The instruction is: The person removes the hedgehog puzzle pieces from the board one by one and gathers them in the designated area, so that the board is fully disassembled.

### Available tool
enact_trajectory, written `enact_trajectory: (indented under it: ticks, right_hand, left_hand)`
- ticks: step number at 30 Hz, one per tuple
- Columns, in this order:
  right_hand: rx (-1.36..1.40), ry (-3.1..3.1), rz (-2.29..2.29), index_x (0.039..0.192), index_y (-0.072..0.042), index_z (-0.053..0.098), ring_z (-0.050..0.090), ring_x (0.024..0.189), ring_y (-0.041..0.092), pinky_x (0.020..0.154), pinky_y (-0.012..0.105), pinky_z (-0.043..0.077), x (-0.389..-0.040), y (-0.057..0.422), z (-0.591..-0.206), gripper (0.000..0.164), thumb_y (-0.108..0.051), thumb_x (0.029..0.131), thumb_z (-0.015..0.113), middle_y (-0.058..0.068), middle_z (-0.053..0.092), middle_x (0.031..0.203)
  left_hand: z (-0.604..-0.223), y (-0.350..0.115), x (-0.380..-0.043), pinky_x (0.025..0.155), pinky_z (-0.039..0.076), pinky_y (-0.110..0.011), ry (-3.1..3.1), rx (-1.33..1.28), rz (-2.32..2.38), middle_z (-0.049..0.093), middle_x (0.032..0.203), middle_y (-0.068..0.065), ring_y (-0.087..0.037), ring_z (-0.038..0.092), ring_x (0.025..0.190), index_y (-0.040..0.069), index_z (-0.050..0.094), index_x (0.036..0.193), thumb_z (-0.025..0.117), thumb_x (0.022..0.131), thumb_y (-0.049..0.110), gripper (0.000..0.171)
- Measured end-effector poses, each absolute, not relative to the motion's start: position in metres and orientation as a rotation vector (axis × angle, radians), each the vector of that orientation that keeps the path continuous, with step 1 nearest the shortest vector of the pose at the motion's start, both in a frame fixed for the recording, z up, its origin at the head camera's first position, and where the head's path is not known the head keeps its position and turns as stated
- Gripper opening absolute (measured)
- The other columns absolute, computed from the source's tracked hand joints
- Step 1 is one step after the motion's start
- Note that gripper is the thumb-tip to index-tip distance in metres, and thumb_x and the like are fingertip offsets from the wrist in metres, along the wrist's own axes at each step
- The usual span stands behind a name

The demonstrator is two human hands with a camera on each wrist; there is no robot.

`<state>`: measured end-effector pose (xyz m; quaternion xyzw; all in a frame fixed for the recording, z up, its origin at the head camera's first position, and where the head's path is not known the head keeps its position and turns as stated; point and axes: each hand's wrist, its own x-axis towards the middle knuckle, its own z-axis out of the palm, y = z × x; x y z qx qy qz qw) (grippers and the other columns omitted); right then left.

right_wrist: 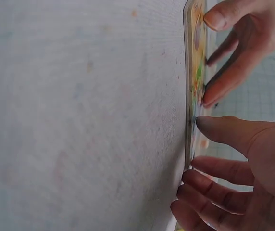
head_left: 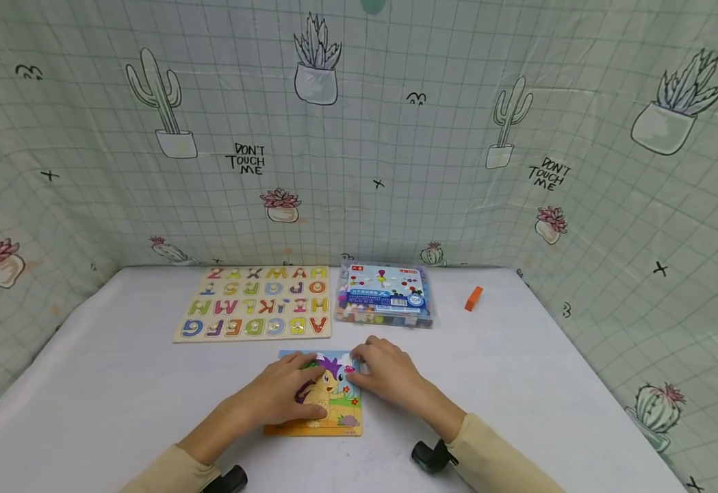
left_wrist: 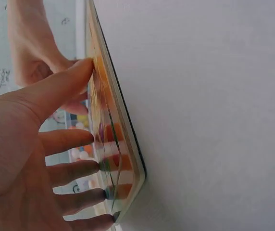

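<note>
A small jigsaw puzzle board (head_left: 351, 404) with a cartoon animal that has purple spiky hair lies flat on the table, in the middle of the head view. My left hand (head_left: 275, 392) covers its left part, thumb and fingertips resting on the picture. In the left wrist view those fingers (left_wrist: 75, 168) are spread and nearly straight. My right hand (head_left: 388, 370) is at the board's upper right corner. Seen from the right wrist, its thumb (right_wrist: 224, 131) touches the picture while the other fingers lie along the far edge. Part of the picture is hidden under the hands.
Behind the puzzle, a wooden alphabet board (head_left: 260, 330) with coloured letters lies at the left. Beside it is a clear plastic box (head_left: 341, 308) of small coloured pieces with a blue label. An orange block (head_left: 473, 298) lies farther right. A patterned cloth (head_left: 334, 150) hangs behind the table.
</note>
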<state>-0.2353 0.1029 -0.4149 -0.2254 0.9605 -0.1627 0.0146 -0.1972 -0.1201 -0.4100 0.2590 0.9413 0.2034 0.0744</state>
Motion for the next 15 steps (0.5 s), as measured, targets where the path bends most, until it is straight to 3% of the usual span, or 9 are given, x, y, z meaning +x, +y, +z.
enact_trajectory:
  ticks: [15]
  right_hand:
    - [-0.727,2.946,-0.561,0.105,-0.008,0.072,0.052,0.076,0.009,0.070,0.025,0.046,-0.2425,0.1004,-0.4135,0.034,-0.034,0.084,0.077,0.000,0.062,0.089]
  left_hand:
    - [-0.4085,-0.1184,-0.1992,0.111,0.021,-0.071,2.755,0.695,0.604,0.035,0.157,-0.018,-0.048,0.023,0.147,0.013,0.050,0.144,0.072,0.078,0.061,0.084]
